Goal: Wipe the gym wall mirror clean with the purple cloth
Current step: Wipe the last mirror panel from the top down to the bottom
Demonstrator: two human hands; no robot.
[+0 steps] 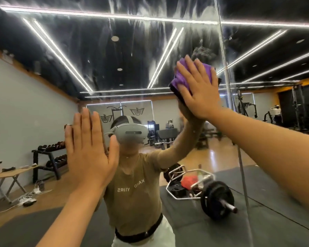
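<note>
The gym wall mirror [141,56] fills the whole head view, with pale wet streaks and smears across its upper part. My right hand [198,90] presses the bunched purple cloth [181,80] flat against the glass at upper right, fingers straight and spread over it. My left hand [89,148] lies flat on the mirror at lower left, fingers straight and together, holding nothing. The cloth's lower part is hidden behind my right palm.
A vertical seam between mirror panels [228,97] runs just right of the cloth. Reflected in the glass are a person in a tan shirt, a hex barbell with plates [216,198] on dark mats, a dumbbell rack [50,157] and a folding table [9,175].
</note>
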